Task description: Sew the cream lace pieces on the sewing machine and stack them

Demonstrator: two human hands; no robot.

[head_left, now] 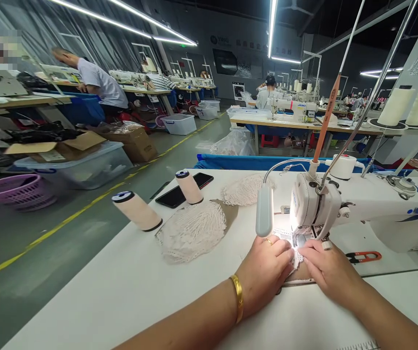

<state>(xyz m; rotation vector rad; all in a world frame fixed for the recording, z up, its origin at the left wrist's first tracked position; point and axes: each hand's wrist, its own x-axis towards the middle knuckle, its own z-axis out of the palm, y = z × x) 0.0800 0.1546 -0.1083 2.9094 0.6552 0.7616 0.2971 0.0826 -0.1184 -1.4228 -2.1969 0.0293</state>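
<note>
Under the needle of a white sewing machine (309,204) lies a small white lace piece (297,261) on a brownish fabric, partly hidden by my fingers. My left hand (265,270), with a gold bangle at the wrist, presses and grips the lace from the left, its fingers bent and close together. From the right, my right hand (331,267) pinches the fabric edge close to the presser foot; its fingertips are partly covered by the machine head. A small grey lamp (265,214) lights the stitching spot. Orange-handled thread snips (367,256) lie right of my right hand.
Left on the white table (121,301) are a lace cup piece (192,231), another lace piece (243,188), two thread cones (138,211) (189,187) and a black phone (168,195). A ruler (362,346) shows at the lower right. Other people sit at machines beyond.
</note>
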